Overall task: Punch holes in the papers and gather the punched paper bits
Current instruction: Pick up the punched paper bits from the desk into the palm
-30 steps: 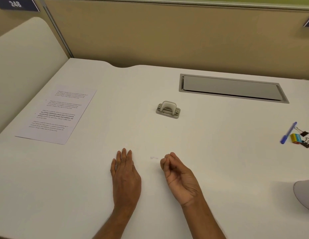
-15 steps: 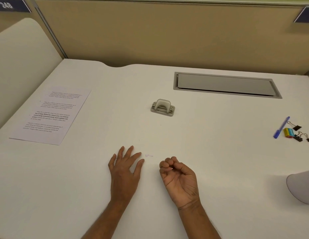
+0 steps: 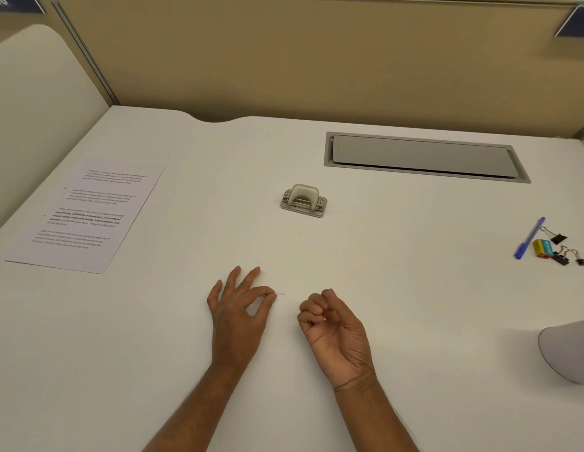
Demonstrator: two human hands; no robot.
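Note:
A printed paper sheet (image 3: pixel 85 215) lies flat at the left of the white desk (image 3: pixel 398 272). The small grey hole punch (image 3: pixel 304 201) stands mid-desk, apart from both hands. My left hand (image 3: pixel 240 316) rests on the desk, its thumb and forefinger tips pressed together on tiny white paper bits (image 3: pixel 280 293), the other fingers spread. My right hand (image 3: pixel 336 327) lies palm up beside it with fingers curled in; a small white speck shows inside the curl.
A grey cable hatch (image 3: pixel 424 156) is set into the desk at the back right. A blue pen (image 3: pixel 529 238), a yellow eraser (image 3: pixel 544 247) and black binder clips (image 3: pixel 559 238) lie at the right edge. A pale cone-shaped object (image 3: pixel 567 352) sits lower right.
My left hand went from lying flat to spreading its fingers and closing thumb and forefinger on the paper bits. My right hand turned palm up and stayed curled.

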